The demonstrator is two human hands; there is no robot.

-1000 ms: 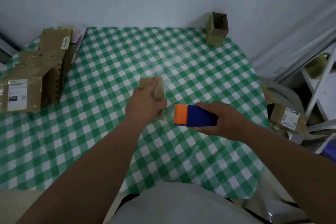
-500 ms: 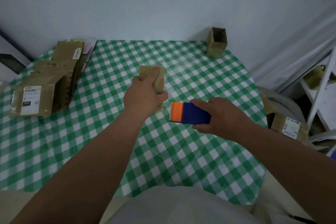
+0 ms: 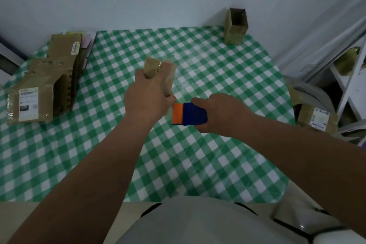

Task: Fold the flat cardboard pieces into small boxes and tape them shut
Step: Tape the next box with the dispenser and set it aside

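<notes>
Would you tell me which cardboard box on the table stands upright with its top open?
The small box at the far right corner, by the wall; its top flaps stand open.

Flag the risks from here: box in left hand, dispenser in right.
1. The left hand holds the small cardboard box in the air, so pressing tape on could crush or twist it.
2. The tape dispenser in the right hand sits close to the left thumb; its cutting edge, unseen here, might nick it.

Single head-worn wide-angle view, looking forward and down over the checked table (image 3: 198, 164), close above both forearms
</notes>
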